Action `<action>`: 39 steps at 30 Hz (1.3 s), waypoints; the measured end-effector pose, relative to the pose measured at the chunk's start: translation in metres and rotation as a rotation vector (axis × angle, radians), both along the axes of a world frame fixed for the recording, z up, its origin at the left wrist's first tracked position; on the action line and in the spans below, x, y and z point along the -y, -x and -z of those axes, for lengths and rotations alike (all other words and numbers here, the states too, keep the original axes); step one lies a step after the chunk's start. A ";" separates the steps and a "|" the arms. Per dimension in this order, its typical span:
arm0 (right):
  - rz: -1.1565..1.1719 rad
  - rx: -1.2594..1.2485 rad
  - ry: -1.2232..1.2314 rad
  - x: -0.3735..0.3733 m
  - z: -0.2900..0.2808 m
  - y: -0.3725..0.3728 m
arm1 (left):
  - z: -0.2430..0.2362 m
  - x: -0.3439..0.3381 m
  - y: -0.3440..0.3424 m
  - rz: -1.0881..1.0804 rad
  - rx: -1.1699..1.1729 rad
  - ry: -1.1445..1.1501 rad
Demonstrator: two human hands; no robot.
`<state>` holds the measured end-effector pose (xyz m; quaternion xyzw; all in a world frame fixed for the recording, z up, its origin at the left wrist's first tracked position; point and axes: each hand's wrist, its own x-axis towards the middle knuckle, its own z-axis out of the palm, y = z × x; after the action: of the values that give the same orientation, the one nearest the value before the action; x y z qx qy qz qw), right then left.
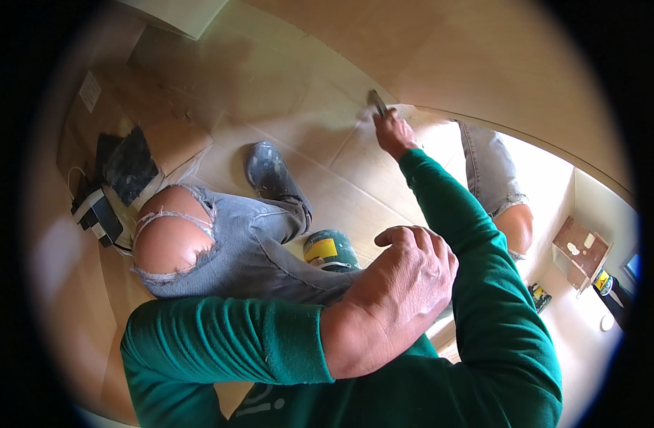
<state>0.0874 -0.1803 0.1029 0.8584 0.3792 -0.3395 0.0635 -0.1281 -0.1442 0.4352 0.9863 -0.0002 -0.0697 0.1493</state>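
My right hand (395, 132) grips a narrow dark tool (379, 101), possibly a scraper, against the lower edge of a pale wooden panel (477, 50). My left hand (391, 299) is closed, its curled fingers lying at my right green sleeve (469, 242); whether they grip it or something hidden is unclear. Behind my left hand stands a green bucket (329, 250) with a yellow label, beside my bent, ripped-jean leg (248, 257).
Cardboard (170, 128) lies at the left beside a dark device (99, 217) with a cord. My boot (270, 171) rests on the tiled floor (305, 121). At the right are a stained reddish board (576, 250) and small containers (604, 282).
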 end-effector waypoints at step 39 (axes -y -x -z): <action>0.091 -0.205 0.014 0.053 -0.043 -0.030 | 0.090 -0.033 -0.052 -0.109 -0.296 0.510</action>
<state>0.1173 -0.2330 0.1457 0.8350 0.3419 -0.4308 0.0148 -0.0764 -0.1109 0.3449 0.8947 0.0572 -0.2021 0.3941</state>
